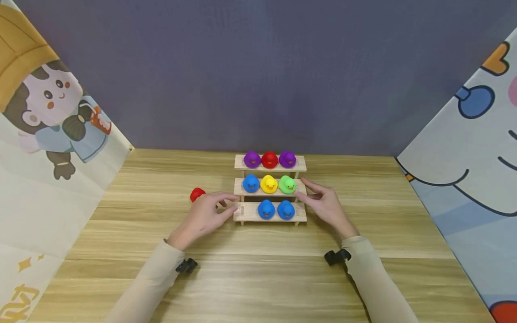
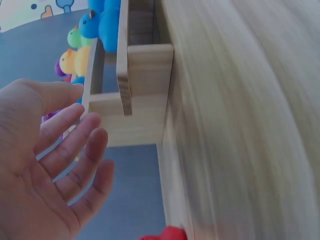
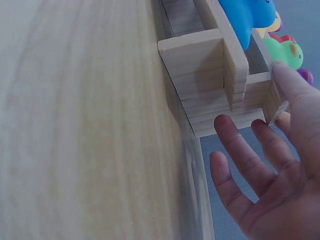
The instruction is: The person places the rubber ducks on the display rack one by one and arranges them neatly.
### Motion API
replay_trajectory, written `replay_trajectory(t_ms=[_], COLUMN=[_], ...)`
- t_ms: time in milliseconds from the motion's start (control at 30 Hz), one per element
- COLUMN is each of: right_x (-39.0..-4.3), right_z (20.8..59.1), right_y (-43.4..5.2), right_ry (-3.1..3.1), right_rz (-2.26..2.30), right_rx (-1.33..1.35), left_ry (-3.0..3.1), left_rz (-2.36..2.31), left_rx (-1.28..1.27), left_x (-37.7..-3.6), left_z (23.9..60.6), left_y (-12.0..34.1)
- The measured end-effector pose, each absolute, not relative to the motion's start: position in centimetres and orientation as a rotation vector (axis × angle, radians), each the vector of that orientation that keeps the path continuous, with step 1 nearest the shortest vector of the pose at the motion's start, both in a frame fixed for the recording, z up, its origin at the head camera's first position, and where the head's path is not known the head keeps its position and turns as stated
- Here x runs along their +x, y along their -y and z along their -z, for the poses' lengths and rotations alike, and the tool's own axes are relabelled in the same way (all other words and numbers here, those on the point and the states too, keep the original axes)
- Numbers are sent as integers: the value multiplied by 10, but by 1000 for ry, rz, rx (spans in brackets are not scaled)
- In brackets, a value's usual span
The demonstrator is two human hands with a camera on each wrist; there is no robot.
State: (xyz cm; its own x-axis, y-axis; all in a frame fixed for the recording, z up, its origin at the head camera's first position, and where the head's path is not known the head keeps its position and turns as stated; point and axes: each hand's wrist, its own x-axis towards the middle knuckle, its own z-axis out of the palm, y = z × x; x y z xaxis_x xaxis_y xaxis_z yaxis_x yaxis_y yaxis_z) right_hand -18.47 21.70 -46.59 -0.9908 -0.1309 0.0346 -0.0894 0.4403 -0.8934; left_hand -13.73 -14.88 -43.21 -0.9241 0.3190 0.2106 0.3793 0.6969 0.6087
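A three-tier wooden stand [image 1: 250, 211] carries small rubber ducks. On its top step, a red duck [image 1: 269, 160] sits between two purple ones. The middle step holds a blue duck [image 1: 251, 183], a yellow duck [image 1: 268, 184] and a green duck [image 1: 287, 185]. Two blue ducks stand on the bottom step, whose left end is bare. My left hand [image 1: 207, 214] is at the stand's left end, fingers loose and spread, holding nothing. With thumb and index finger, my right hand [image 1: 326, 205] pinches the right end of the middle step beside the green duck.
Another red duck [image 1: 197, 194] lies on the wooden table [image 1: 258, 278], left of the stand and partly behind my left hand. A grey-blue wall [image 1: 258, 76] rises behind the table. Printed cartoon panels flank both sides.
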Motion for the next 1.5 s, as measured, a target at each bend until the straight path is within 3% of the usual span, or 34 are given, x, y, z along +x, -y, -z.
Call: replay_trajectory(t_ms=[1500], right_x=[-188], right_z=[469], right_y=[-219], right_ry=[-2648], right_rz=[1600], right_rx=[-241], left_ry=[2777], left_rz=[902], left_rx=[-300], left_x=[-140], left_z=[451], left_y=[231])
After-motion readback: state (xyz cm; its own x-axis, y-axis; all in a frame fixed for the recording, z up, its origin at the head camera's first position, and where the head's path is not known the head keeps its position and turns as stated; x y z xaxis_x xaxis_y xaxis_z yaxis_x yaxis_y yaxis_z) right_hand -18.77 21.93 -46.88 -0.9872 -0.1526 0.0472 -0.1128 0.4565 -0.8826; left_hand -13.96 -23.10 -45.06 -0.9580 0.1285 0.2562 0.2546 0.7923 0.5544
